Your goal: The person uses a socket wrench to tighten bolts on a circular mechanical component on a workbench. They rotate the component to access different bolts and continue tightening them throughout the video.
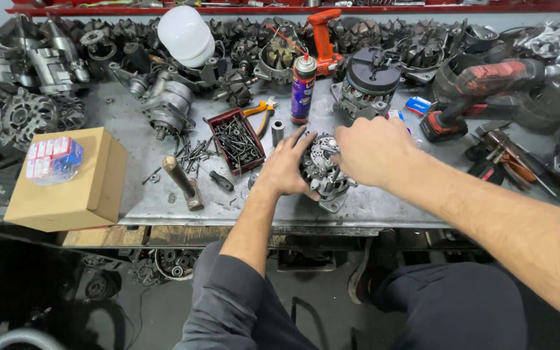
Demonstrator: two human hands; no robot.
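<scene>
While both hands work at the front edge of the metal counter (131, 123), an alternator (324, 174) sits between them, close to the person's body and just back from the counter lip. Left hand (284, 167): grip closed around the alternator's left side, fingers spread up over the housing, thumb low. Right hand (372, 150): laid over the top right of the alternator, fingers curled down onto it; fingertips hidden, so cannot tell whether that grip pinches a part or only presses.

Just left of the left hand: a red tray (236, 140) full of dark screws and bolts, more bolts scattered loose beside it. A hammer (183, 182) with a wooden handle lies further left, a small screwdriver (221, 180) between hammer and tray. Behind the hands: a short metal sleeve (277, 131) standing upright, orange-handled pliers (258, 111), a tall spray can (303, 89) upright. A second alternator (365, 84) stands behind the right hand.

Right side: a red and black cordless drill (481, 91) lying down. Far left: a cardboard box (69, 185) overhanging the counter edge, a small wrapped pack (53, 159) on top. Back row: many dark alternator and starter parts, a white dome-shaped lamp (186, 35) among them.
</scene>
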